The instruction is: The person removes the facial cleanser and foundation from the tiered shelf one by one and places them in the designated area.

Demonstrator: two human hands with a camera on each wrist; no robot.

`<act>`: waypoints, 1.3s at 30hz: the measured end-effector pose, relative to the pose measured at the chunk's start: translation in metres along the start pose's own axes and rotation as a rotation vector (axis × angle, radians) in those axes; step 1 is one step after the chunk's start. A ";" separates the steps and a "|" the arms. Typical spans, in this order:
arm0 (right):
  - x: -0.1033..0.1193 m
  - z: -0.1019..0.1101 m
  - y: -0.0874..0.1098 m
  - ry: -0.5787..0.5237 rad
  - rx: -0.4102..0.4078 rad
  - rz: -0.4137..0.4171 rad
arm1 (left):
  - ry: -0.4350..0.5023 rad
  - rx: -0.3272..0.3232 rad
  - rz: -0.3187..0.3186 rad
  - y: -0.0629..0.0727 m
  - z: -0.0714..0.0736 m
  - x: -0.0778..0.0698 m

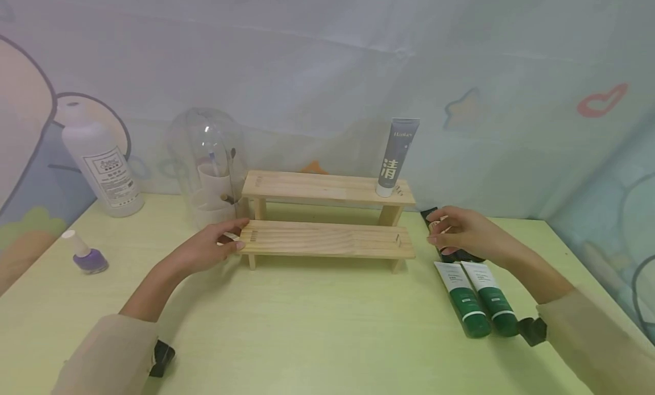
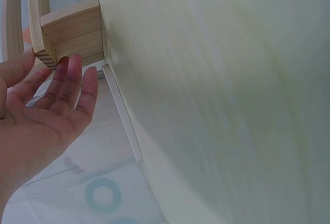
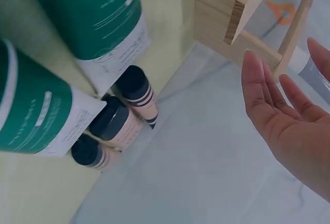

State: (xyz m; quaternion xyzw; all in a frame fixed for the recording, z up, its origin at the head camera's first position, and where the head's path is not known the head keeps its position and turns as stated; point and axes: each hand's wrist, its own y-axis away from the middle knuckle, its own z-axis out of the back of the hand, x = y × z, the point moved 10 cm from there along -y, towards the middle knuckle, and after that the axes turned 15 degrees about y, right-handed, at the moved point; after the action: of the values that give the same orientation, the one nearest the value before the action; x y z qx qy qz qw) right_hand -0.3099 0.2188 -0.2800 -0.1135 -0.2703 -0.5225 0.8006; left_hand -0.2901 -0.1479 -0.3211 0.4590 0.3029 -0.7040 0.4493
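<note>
My left hand (image 1: 207,247) is at the left end of the low wooden shelf (image 1: 327,239), its thumb and fingertips touching the board's end. In the left wrist view, the fingers (image 2: 75,87) extend beside the shelf's end panel (image 2: 77,33). Right of the shelf, my right hand (image 1: 468,233) hovers with bent, relaxed fingers and nothing in its grasp; the right wrist view shows its palm side. Beneath it lie dark tubes (image 3: 136,92), partly covered by the hand in the head view. Two green-and-white tubes (image 1: 463,298) lie side by side nearer me.
A grey tube (image 1: 396,159) stands on the right end of the higher wooden shelf (image 1: 322,186). Behind my left hand is a clear dome (image 1: 204,128) over a white holder with brushes. Farther left stand a white bottle (image 1: 104,162) and a purple nail polish bottle (image 1: 89,258).
</note>
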 end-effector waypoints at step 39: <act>0.046 0.032 -0.060 -0.183 -0.304 -0.032 | -0.002 0.001 0.001 -0.003 0.000 0.002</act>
State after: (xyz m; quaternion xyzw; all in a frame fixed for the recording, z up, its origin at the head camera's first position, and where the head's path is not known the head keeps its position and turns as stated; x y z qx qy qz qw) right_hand -0.3592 0.1721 -0.2338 -0.2760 -0.2618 -0.5575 0.7379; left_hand -0.2927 -0.1472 -0.3230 0.4587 0.3021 -0.7044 0.4497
